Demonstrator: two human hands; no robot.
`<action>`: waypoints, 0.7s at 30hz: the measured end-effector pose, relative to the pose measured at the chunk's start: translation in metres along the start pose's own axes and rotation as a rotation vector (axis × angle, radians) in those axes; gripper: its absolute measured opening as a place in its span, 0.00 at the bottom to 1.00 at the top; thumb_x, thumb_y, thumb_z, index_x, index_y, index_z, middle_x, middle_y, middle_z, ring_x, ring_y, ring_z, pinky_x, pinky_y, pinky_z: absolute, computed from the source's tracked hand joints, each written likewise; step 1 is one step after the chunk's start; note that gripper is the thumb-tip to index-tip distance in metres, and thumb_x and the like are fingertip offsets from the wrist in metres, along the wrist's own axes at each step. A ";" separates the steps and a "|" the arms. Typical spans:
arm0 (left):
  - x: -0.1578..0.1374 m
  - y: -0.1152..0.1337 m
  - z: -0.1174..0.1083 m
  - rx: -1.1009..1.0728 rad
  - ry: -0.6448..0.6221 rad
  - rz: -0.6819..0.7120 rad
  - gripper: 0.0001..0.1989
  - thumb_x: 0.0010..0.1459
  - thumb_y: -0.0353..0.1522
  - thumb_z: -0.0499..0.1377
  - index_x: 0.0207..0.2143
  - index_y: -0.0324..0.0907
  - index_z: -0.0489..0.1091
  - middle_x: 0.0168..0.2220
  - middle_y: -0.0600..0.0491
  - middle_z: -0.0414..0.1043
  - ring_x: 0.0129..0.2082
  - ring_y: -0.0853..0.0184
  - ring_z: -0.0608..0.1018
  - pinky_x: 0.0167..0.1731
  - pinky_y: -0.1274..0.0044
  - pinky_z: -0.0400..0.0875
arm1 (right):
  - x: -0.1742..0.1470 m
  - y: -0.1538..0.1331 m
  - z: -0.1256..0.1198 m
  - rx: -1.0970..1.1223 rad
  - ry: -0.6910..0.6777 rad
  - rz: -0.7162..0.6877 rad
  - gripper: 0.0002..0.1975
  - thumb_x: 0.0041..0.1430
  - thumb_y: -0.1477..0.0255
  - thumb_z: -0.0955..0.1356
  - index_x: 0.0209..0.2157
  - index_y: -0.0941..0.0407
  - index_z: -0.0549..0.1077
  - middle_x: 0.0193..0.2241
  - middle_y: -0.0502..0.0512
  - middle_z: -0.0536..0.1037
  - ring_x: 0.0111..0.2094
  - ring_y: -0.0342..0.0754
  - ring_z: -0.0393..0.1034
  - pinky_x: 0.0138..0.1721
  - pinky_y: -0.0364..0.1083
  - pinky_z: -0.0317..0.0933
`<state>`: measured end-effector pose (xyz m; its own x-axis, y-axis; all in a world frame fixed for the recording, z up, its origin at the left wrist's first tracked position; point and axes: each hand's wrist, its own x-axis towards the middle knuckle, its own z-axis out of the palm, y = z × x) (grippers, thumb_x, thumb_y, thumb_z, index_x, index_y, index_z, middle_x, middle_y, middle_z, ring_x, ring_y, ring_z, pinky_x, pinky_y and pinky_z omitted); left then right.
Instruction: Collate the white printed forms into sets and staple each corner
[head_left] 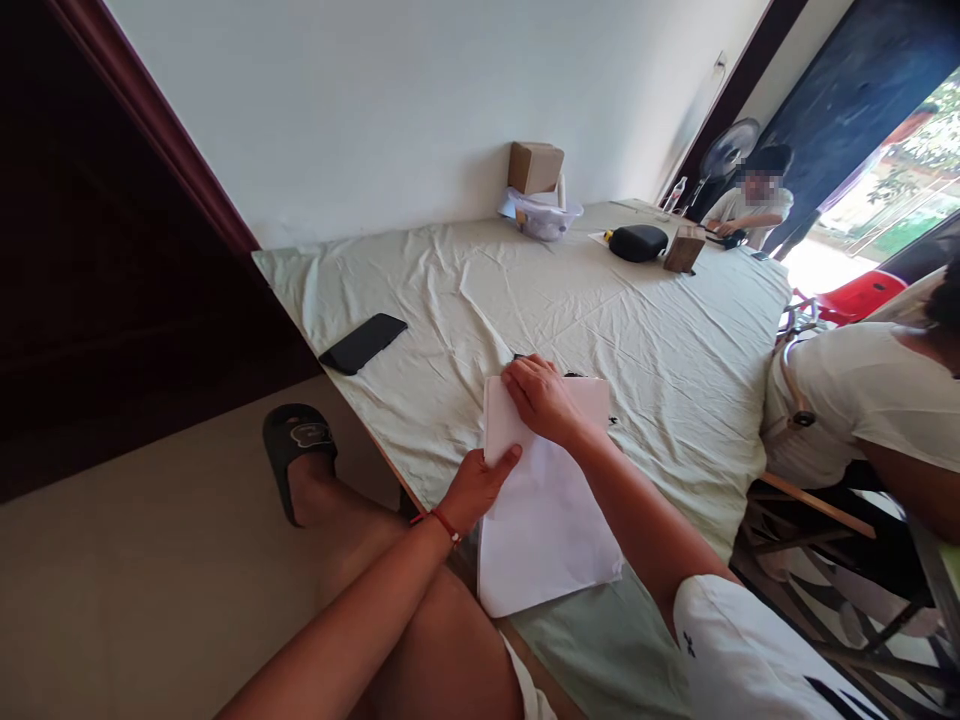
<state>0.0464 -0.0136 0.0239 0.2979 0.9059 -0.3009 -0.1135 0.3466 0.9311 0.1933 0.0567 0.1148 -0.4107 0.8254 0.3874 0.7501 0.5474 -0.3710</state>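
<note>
A stack of white paper sheets (551, 530) lies at the near edge of the cloth-covered table, its lower part reaching over the edge toward my lap. My left hand (480, 485) grips the stack's left side, thumb on top and fingers underneath. Across the stack's upper edge, my right hand (541, 398) is closed with its fingers bent over the paper. A small dark thing shows just past those fingertips, too hidden to name. Another dark bit sticks out behind the top edge, right of the hand.
A black phone (365, 342) lies to the left on the tablecloth (442, 300). Farther back are a clear plastic basin (545, 215), a cardboard box (535, 167), a black case (637, 242) and a brown block (684, 249). One person sits at right, another at the far end.
</note>
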 end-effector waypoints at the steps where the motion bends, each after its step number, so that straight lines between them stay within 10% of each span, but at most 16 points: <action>1: -0.002 0.001 -0.001 -0.029 -0.020 -0.001 0.33 0.48 0.59 0.67 0.34 0.35 0.77 0.28 0.47 0.78 0.27 0.64 0.76 0.30 0.72 0.71 | -0.002 0.001 -0.001 0.015 0.057 0.003 0.14 0.75 0.67 0.57 0.41 0.54 0.71 0.44 0.60 0.77 0.49 0.53 0.68 0.53 0.53 0.60; 9: -0.005 0.000 -0.005 -0.165 -0.060 0.030 0.34 0.48 0.57 0.68 0.40 0.35 0.81 0.36 0.44 0.83 0.35 0.60 0.82 0.39 0.69 0.77 | -0.094 0.062 -0.013 0.148 0.589 0.471 0.27 0.63 0.54 0.68 0.58 0.53 0.68 0.61 0.66 0.68 0.62 0.59 0.65 0.62 0.64 0.62; 15: 0.002 -0.002 -0.003 -0.240 -0.089 0.014 0.35 0.48 0.55 0.70 0.45 0.35 0.80 0.40 0.44 0.83 0.38 0.59 0.83 0.43 0.67 0.78 | -0.158 0.057 -0.011 1.106 0.181 0.976 0.32 0.48 0.45 0.76 0.46 0.54 0.77 0.37 0.59 0.83 0.34 0.55 0.79 0.35 0.53 0.75; 21: 0.002 0.001 -0.006 -0.318 0.010 -0.032 0.40 0.41 0.53 0.74 0.49 0.34 0.78 0.41 0.43 0.83 0.39 0.57 0.83 0.44 0.66 0.78 | -0.153 0.035 0.004 1.262 0.107 1.131 0.27 0.39 0.53 0.82 0.35 0.57 0.80 0.33 0.61 0.84 0.27 0.52 0.78 0.29 0.49 0.74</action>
<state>0.0410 -0.0101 0.0232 0.2974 0.8949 -0.3328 -0.3953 0.4327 0.8102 0.2797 -0.0497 0.0392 0.0750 0.8680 -0.4909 -0.2492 -0.4603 -0.8521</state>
